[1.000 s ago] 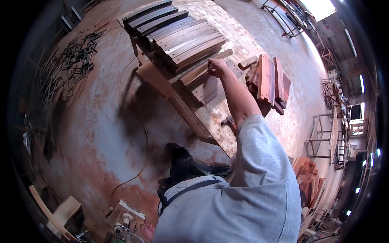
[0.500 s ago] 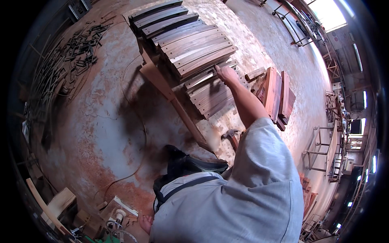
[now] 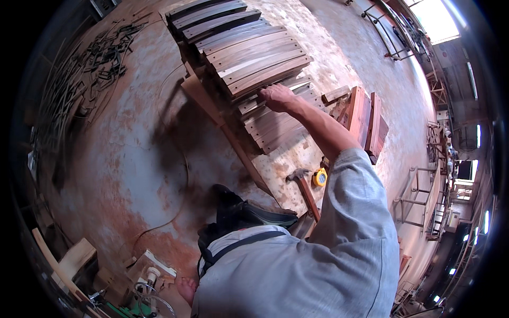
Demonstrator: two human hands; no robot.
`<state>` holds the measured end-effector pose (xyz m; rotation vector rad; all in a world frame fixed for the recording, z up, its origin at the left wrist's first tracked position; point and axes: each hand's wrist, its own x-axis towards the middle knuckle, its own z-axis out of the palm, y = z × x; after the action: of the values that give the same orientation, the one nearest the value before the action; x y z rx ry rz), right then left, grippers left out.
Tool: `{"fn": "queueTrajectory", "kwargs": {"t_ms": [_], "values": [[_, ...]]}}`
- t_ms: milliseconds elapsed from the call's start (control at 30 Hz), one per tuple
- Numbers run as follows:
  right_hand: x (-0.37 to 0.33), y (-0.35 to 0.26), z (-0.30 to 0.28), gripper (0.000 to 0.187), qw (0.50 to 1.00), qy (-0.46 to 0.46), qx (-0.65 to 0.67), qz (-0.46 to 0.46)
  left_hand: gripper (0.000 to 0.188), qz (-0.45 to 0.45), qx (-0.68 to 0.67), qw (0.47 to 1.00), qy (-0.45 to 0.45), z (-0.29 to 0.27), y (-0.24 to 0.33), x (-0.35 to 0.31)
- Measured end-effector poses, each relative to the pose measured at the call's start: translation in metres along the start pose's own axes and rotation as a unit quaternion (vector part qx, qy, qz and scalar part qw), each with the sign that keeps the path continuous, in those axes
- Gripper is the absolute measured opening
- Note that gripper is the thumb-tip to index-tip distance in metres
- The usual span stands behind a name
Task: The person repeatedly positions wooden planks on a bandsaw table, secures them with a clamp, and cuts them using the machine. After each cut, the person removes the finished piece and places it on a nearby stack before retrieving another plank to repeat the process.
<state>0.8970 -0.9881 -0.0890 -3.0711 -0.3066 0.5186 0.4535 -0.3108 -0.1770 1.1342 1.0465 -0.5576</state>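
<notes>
At the near edge of the stacked slats [image 3: 254, 58], the right hand [image 3: 277, 97] closes its fingers on one slat [image 3: 275, 124] in the lower layer; its long axis runs up-right across the concrete floor [image 3: 122, 159]; left hand unseen

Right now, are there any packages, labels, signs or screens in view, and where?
None that can be made out. The right hand rests on bare curved wooden slats; a hammer and a round yellow tape measure lie on the concrete floor.
</notes>
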Motion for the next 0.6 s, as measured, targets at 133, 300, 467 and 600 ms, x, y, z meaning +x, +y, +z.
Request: {"fn": "queueTrajectory", "kwargs": {"t_ms": [133,300,467,600], "values": [[0.002,0.006,0.003,0.022,0.999,0.012,0.002,-0.052,0.015,0.044,0.050,0.995,0.077,0.032,0.009,-0.017],[0.000,0.007,0.001,0.024,0.999,-0.003,-0.002,-0.054,0.009,0.101,0.303,0.947,-0.011,-0.031,-0.039,0.008],[-0.003,0.005,-0.005,0.025,0.998,-0.022,-0.016,-0.055,0.014,0.385,0.699,0.597,-0.086,-0.078,-0.085,0.029],[-0.003,0.002,-0.002,0.019,0.997,0.016,0.012,-0.069,0.017,0.193,0.535,0.822,-0.022,-0.070,-0.089,0.022]]}}
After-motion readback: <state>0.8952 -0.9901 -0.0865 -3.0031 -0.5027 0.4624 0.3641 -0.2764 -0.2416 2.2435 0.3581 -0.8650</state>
